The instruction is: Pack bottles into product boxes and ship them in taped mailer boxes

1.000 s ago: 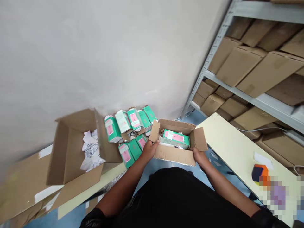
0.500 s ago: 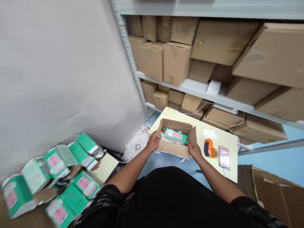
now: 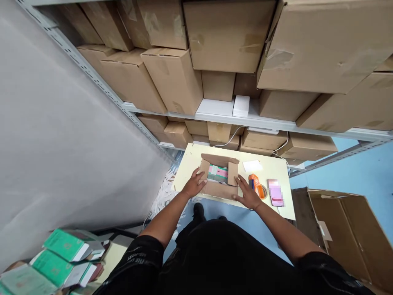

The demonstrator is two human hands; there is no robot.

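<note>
Small carton (image 3: 220, 189) was plain brown; the pack inside (image 3: 217, 173) green with a pink panel. Table (image 3: 190, 164) pale yellow. Tape dispenser (image 3: 255, 184) orange (blue floor (image 3: 368, 172) beyond). Shelf cartons (image 3: 172, 78) brown.
</note>
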